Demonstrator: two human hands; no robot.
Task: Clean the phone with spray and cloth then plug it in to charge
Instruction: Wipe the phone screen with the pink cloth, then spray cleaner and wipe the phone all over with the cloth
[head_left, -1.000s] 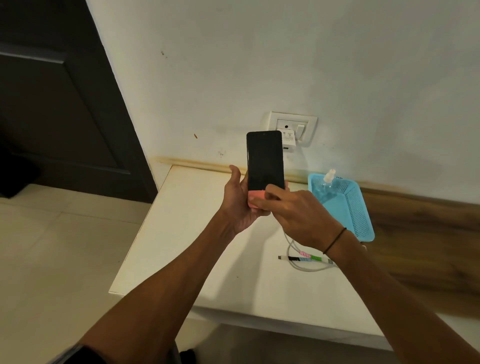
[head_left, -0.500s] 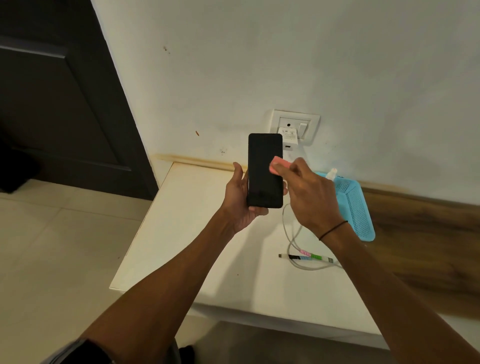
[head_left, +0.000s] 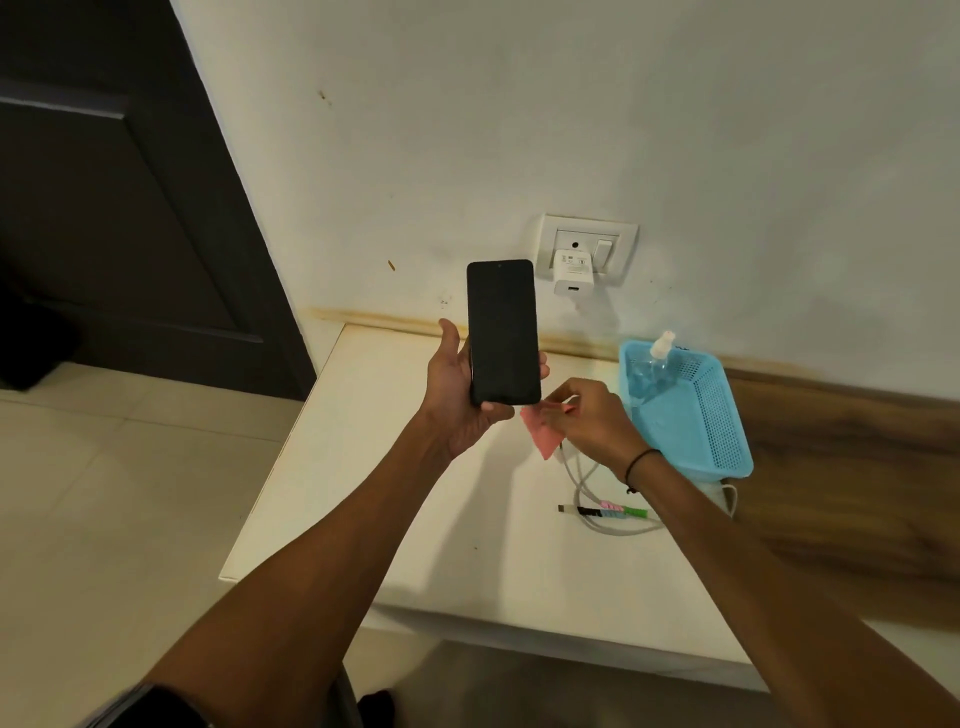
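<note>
1. My left hand (head_left: 462, 387) holds the black rectangular phone (head_left: 503, 332) upright above the white counter (head_left: 415, 519). The dark screen faces me, my thumb lies along its left edge, my fingertips show at its right edge, and its lower end sits in my palm.
2. The left grip is closed around the phone's lower half.
3. My right hand (head_left: 587, 421) sits just below and to the right of the phone's bottom corner. Its grip is narrow, pinching the small pink cloth (head_left: 543, 434), which hangs down from the fingers and appears clear of the screen.
4. A black band (head_left: 641, 462) circles my right wrist.
5. On the counter's right side stands a light blue perforated plastic basket (head_left: 711, 426) with the clear spray bottle (head_left: 652, 371) leaning inside it, white nozzle up.
6. The white charging cable (head_left: 597, 514) lies looped on the counter under my right forearm, its plug end wrapped in coloured bands and pointing left.
7. The white charger adapter (head_left: 572, 273) sits in the wall socket plate (head_left: 589, 247) just right of the phone's top. I see no cable in its port.
</note>
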